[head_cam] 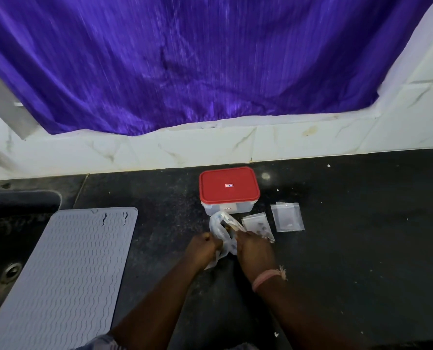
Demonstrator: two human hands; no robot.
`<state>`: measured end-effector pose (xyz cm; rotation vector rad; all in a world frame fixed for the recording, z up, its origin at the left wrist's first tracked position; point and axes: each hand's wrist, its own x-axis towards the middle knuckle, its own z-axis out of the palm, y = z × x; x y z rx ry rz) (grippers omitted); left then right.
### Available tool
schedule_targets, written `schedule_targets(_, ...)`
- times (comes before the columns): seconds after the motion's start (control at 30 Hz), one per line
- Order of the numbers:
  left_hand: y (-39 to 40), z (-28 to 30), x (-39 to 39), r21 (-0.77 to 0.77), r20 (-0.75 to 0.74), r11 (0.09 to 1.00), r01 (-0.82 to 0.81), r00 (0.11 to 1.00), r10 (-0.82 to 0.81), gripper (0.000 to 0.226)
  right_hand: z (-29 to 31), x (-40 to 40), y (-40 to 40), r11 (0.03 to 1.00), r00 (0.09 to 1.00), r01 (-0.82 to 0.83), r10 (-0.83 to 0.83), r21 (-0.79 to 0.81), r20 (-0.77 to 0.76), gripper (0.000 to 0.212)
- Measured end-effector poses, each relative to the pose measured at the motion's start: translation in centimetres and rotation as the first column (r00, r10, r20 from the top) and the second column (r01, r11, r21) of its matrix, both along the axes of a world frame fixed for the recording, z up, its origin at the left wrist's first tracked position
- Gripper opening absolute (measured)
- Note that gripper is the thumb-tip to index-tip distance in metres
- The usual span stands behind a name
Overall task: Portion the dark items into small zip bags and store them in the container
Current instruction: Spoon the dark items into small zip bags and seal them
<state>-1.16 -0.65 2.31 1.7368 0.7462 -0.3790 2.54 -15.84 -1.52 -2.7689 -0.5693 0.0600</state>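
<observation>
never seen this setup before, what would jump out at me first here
The big purple curtain fills the whole upper half. Below it, on the dark counter, a container with a bright red lid stands out, lid on. Just in front of it, both hands, left hand and right hand, grip a crumpled plastic bag, with two small zip bags to its right.

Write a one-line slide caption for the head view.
Both hands, left hand and right hand, grip a plastic bag before a red-lidded container.

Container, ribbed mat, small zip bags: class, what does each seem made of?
Container: likely plastic, translucent body, glossy red lid. Ribbed mat: probably silicone or rubber, matte grey, wavy ridges. Small zip bags: thin clear plastic film, see-through and creased.
</observation>
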Motion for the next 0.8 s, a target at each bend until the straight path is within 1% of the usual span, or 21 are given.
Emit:
schedule_targets(0.07,-0.2,-0.2,0.3,0.004,0.004,1.0,0.029,1.0,-0.029,0.024,-0.2,-0.1,0.3,0.984,0.994,0.107,-0.103,0.139,-0.039,0.02)
schedule_targets(0.1,-0.3,-0.3,0.4,-0.014,0.004,0.999,0.031,1.0,-0.031,0.028,-0.1,-0.1,0.4,0.96,0.985,0.17,-0.158,0.221,-0.071,0.021)
schedule_targets(0.17,-0.5,-0.6,0.5,-0.036,-0.002,0.999,0.02,1.0,-0.021,0.023,-0.3,0.0,0.4,0.898,0.965,0.259,-0.225,0.355,-0.134,0.02)
schedule_targets(0.2,-0.5,-0.8,0.5,-0.042,-0.006,0.999,0.013,1.0,-0.013,0.02,-0.4,0.1,0.3,0.879,0.959,0.28,-0.234,0.386,-0.16,0.02)
schedule_targets(0.33,-0.2,-1.3,0.9,-0.08,-0.007,0.997,0.017,1.0,-0.018,0.017,-0.8,0.1,0.0,0.816,0.931,0.343,-0.23,0.466,-0.284,0.02)
schedule_targets(0.4,-0.1,-1.3,1.1,-0.11,-0.011,0.994,-0.008,1.0,0.007,0.017,-1.2,0.1,-0.2,0.813,0.933,0.338,-0.224,0.475,-0.282,0.021)
schedule_targets(0.5,-0.2,-1.1,1.0,-0.145,-0.016,0.988,-0.044,0.999,0.042,0.008,-1.7,0.1,-0.4,0.828,0.94,0.319,-0.214,0.461,-0.266,0.021)
schedule_targets(0.53,-0.2,-1.2,0.9,-0.162,-0.014,0.985,-0.052,0.999,0.051,0.007,-1.8,0.1,-0.3,0.83,0.939,0.321,-0.213,0.457,-0.271,0.021)
schedule_targets(0.57,-0.1,-1.3,0.8,-0.177,-0.009,0.982,-0.06,0.998,0.059,0.008,-1.8,0.2,-0.2,0.816,0.925,0.35,-0.222,0.46,-0.309,0.02)
schedule_targets(0.6,0.0,-1.5,0.7,-0.179,-0.002,0.982,-0.064,0.998,0.065,0.008,-2.0,0.3,-0.1,0.785,0.895,0.405,-0.237,0.468,-0.378,0.02)
schedule_targets(0.63,0.0,-1.6,0.6,-0.176,0.004,0.982,-0.062,0.998,0.063,0.007,-2.1,0.7,-0.1,0.718,0.833,0.503,-0.253,0.481,-0.492,0.019)
schedule_targets(0.67,0.1,-1.7,0.5,-0.179,0.01,0.982,-0.056,0.998,0.058,0.004,-2.2,1.0,-0.1,0.616,0.732,0.628,-0.26,0.476,-0.629,0.017)
schedule_targets(0.7,0.2,-1.8,0.4,-0.184,0.015,0.982,-0.045,0.999,0.049,0.004,-2.3,1.4,-0.2,0.514,0.612,0.74,-0.246,0.434,-0.752,0.013)
schedule_targets(0.73,0.3,-1.8,0.4,-0.194,0.019,0.98,-0.035,0.999,0.039,0.005,-2.2,1.6,-0.3,0.446,0.51,0.811,-0.226,0.378,-0.83,0.012)
schedule_targets(0.77,0.4,-1.8,0.4,-0.205,0.017,0.978,-0.028,0.999,0.032,0.005,-2.1,1.7,-0.3,0.423,0.45,0.844,-0.225,0.329,-0.864,0.016)
schedule_targets(0.8,0.4,-1.8,0.5,-0.217,0.013,0.976,-0.026,0.999,0.029,0.005,-2.2,1.8,-0.3,0.411,0.424,0.859,-0.235,0.306,-0.875,0.018)
